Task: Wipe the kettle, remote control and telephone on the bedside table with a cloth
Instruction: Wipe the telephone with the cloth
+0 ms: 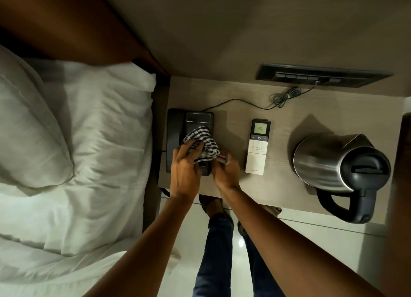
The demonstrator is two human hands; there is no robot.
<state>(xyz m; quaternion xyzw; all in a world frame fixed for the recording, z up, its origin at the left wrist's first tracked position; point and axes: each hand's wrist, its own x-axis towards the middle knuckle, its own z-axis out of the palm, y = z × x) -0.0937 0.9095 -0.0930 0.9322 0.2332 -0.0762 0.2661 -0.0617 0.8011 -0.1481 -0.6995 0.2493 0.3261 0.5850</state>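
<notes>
A black telephone [178,127] sits at the left end of the bedside table [284,190]. A black-and-white checked cloth [204,142] lies bunched on its keypad. My left hand [185,170] grips the cloth from the left, and my right hand [225,171] holds its right end beside the phone's front corner. A white remote control [258,150] with a lit display lies just right of my hands. At the table's right end stands a steel kettle [322,161] with a black lid and handle. Much of the phone's keypad is hidden under cloth and hands.
A thin black cable [240,101] runs from the phone to a coiled bundle near a dark switch panel [320,75] on the back wall. A bed with white sheets and a pillow [29,127] borders the table on the left. My legs and shoes stand on the glossy floor below.
</notes>
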